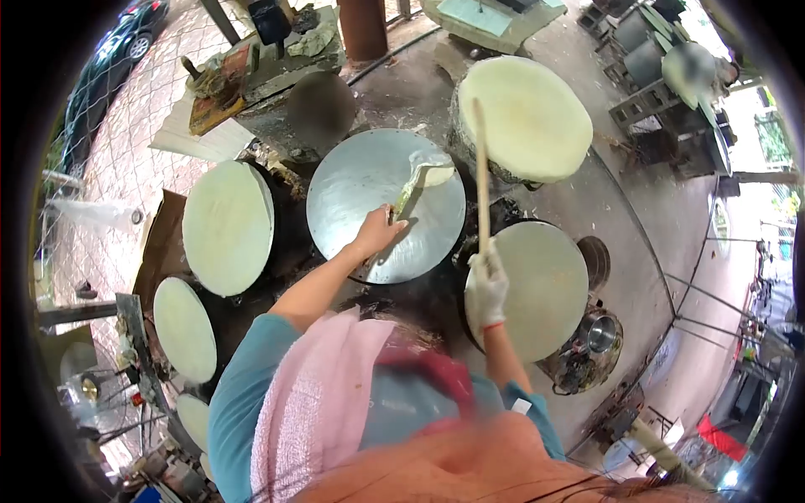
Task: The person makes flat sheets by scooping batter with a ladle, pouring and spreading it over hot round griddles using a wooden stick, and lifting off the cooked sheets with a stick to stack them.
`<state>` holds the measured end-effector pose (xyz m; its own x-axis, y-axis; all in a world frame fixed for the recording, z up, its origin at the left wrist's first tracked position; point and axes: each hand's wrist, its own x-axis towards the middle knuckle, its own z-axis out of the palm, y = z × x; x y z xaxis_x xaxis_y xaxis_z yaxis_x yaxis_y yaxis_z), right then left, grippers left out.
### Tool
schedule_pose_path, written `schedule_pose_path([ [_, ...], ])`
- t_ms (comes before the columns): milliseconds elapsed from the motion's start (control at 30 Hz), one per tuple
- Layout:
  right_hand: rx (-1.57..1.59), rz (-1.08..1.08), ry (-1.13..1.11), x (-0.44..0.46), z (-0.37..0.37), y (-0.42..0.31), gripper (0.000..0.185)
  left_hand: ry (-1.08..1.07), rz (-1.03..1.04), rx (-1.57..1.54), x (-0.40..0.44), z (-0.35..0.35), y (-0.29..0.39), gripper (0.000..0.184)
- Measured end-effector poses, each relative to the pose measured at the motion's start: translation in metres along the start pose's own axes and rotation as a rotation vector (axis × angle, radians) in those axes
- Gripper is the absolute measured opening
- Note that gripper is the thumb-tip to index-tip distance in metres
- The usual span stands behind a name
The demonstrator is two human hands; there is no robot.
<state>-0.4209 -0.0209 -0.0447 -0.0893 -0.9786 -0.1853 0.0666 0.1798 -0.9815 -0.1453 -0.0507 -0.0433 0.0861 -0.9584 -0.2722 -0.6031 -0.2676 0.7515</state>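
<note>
Head view, near to far. Closest to wearer, bodyward of left hand: pink towel, draped over teal shirt. On right hand: white glove, with red band at wrist. Right fingers clamped around pale wooden stick; under and beside same hand, pale-surfaced round griddle. Farther right of it, steel pot. Left hand bare, fingers closed around handle of batter-smeared ladle; ladle head beyond those fingers, above shiny metal griddle. Contact with metal: cannot tell. Left of left hand, larger pale disc and smaller pale disc. Beyond right hand, thick-sided pale round, overlapped by far end of stick; touching or apart, cannot tell. Farther past left hand, cluttered stand; beyond, wire fence and dark car. Far beyond right hand, blurred person among large pots.
</note>
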Motion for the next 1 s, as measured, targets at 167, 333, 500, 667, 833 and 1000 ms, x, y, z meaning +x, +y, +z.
schedule_pose_path([
  [167,-0.970,0.009,0.020,-0.066,0.038,0.032,0.051,0.224,0.205,0.376,-0.013,-0.029,-0.030,0.042],
  [333,-0.002,0.264,-0.052,-0.074,0.093,0.063,0.041,0.606,0.278,0.204,-0.032,-0.088,-0.040,0.039],
  [500,-0.434,0.035,0.126,-0.073,0.099,0.033,0.035,0.481,0.221,-0.193,-0.066,-0.136,-0.057,0.026],
  [667,0.062,0.419,-0.034,-0.085,0.151,0.024,0.038,0.271,0.149,-0.247,-0.101,-0.143,-0.089,0.020],
  [833,-0.248,0.034,-0.049,-0.060,0.129,0.044,0.036,0.175,-0.068,-0.317,-0.131,-0.158,-0.111,0.020],
  [1000,-0.041,0.409,-0.122,-0.068,0.137,0.026,0.033,0.267,-0.105,-0.260,-0.159,-0.159,-0.128,0.021],
])
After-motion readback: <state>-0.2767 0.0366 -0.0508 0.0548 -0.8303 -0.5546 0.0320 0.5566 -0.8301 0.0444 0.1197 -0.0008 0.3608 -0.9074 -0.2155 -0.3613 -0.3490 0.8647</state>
